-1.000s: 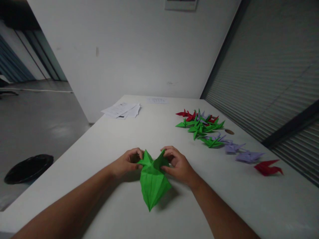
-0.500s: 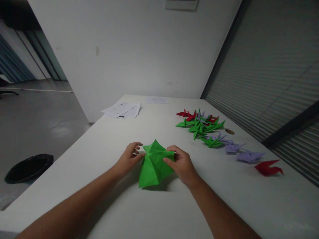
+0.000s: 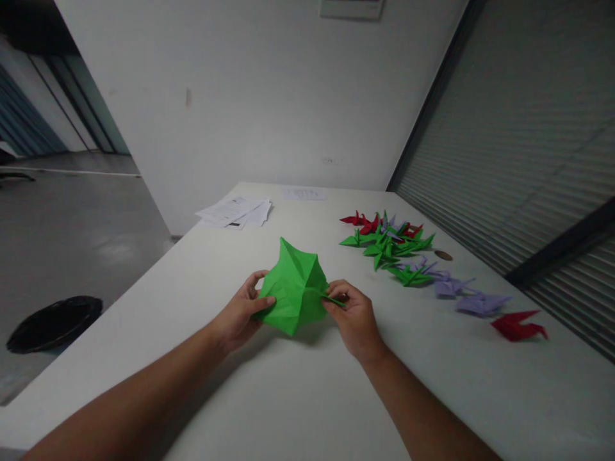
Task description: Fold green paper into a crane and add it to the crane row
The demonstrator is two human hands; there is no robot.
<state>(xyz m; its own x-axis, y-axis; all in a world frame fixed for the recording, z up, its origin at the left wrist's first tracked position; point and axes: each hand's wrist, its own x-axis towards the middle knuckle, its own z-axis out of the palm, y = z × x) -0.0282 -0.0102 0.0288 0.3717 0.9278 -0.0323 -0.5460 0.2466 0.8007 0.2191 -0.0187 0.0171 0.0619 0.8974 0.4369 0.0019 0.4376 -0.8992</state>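
A creased sheet of green origami paper (image 3: 293,288) is held up between my hands over the white table (image 3: 288,397). Fold lines run outward from a raised point, and its corners stick out at the top and bottom. My left hand (image 3: 243,314) grips the left edge, thumb on the front face and fingers behind. On the right side, my right hand (image 3: 350,312) pinches a narrow, folded corner between thumb and fingers.
Folded paper cranes in green (image 3: 384,246), red (image 3: 519,325) and purple (image 3: 480,303) lie along the table's right side, near a brown round cover (image 3: 442,255). Printed sheets (image 3: 235,211) lie at the back left. A black-lined bin (image 3: 55,323) stands on the floor at left.
My left hand has closed on the paper's left edge, where it was loosely beside it. The paper is turned and raised; my right hand now pinches a narrow corner.
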